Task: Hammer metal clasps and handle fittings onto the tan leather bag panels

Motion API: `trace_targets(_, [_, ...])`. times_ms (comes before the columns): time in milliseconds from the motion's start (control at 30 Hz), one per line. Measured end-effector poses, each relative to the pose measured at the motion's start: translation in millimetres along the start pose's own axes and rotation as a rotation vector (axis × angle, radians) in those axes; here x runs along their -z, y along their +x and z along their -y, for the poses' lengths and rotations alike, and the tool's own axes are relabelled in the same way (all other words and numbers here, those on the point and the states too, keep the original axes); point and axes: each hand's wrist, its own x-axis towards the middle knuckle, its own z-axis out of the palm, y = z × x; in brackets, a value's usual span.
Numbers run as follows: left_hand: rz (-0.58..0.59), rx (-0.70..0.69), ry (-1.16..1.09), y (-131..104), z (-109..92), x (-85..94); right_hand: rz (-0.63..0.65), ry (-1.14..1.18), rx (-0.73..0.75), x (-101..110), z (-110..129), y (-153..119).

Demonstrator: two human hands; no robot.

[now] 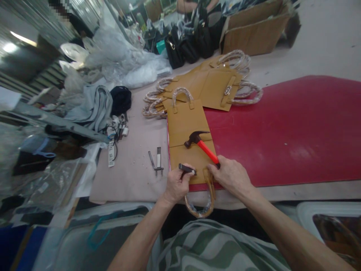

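A tan leather bag panel [187, 118] lies flat before me, with a plastic-wrapped handle at each end. My left hand [177, 184] pinches a short dark metal punch [186, 169] over the panel's near end, close to a handle tab. My right hand [229, 175] grips a claw hammer [207, 150] by its red handle; the hammer's dark head is over the middle of the panel. The near handle [200, 214] hangs past the table's front edge between my wrists. Whether the punch tip touches the leather cannot be made out.
More tan panels [194, 82] with wrapped handles are piled behind. A red mat [284, 131] spreads to the right. Small metal tools [158, 162] lie at left. Black bags [191, 41], a cardboard box [255, 30] and clear plastic [118, 56] stand farther back. A person is partly visible behind.
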Motion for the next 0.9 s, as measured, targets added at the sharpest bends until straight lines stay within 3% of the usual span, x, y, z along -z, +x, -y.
trace_targets(500, [0.023,-0.093,0.172,-4.3,0.5,-5.9,-0.024,0.015,0.006,0.1,0.5,-3.3])
trace_targets(900, [0.055,-0.133,0.15,-3.1,7.5,-8.0,-0.046,0.1,0.04,-4.1,-5.8,0.7])
